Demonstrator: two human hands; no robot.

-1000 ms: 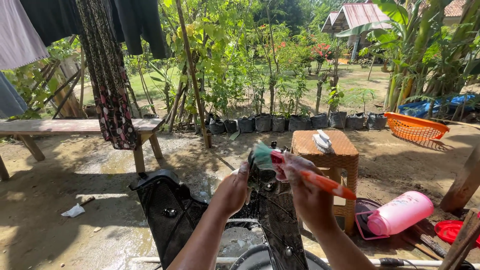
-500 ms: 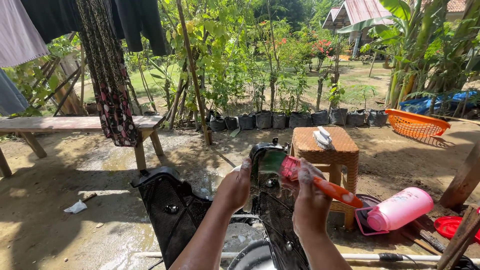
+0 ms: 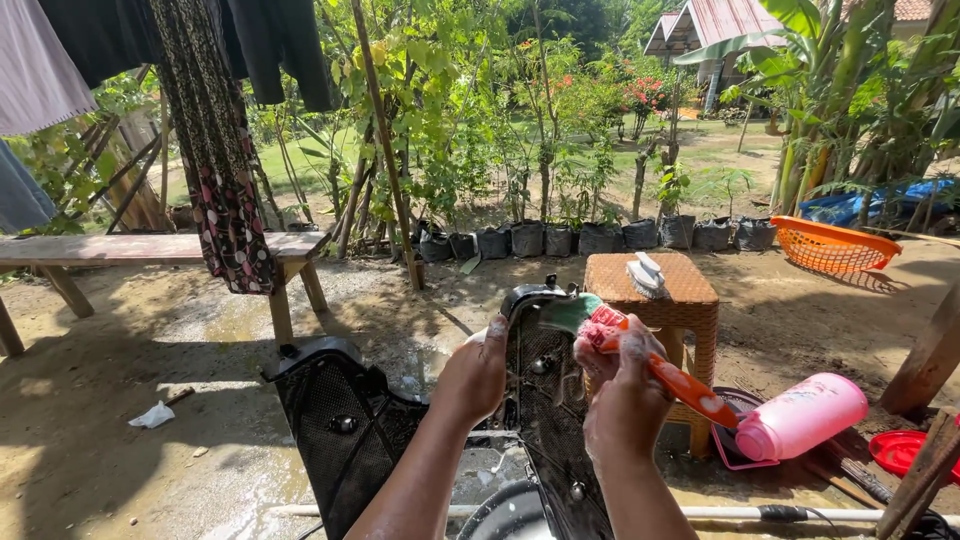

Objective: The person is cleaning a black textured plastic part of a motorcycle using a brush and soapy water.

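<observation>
My left hand (image 3: 474, 375) grips the left edge of an upright black mesh-textured plastic panel (image 3: 545, 400), soap foam on the fingers. My right hand (image 3: 622, 385) is closed on a brush (image 3: 640, 355) with an orange and pink handle and green bristles. The bristle end rests against the panel's top right edge. A second black mesh panel (image 3: 335, 425) stands lower left of my left arm. Both hands are wet and soapy.
A woven stool (image 3: 660, 295) with a white scrub brush (image 3: 646, 274) stands behind the panel. A pink bottle (image 3: 800, 420) lies right, near a red lid (image 3: 900, 455) and orange basket (image 3: 835, 248). A wooden bench (image 3: 150, 250), hanging clothes (image 3: 215, 150) and potted seedlings (image 3: 590, 242) lie beyond. The ground is wet.
My right hand has shifted the brush to the right and slightly down across the panel's top edge. The left hand stays on the panel.
</observation>
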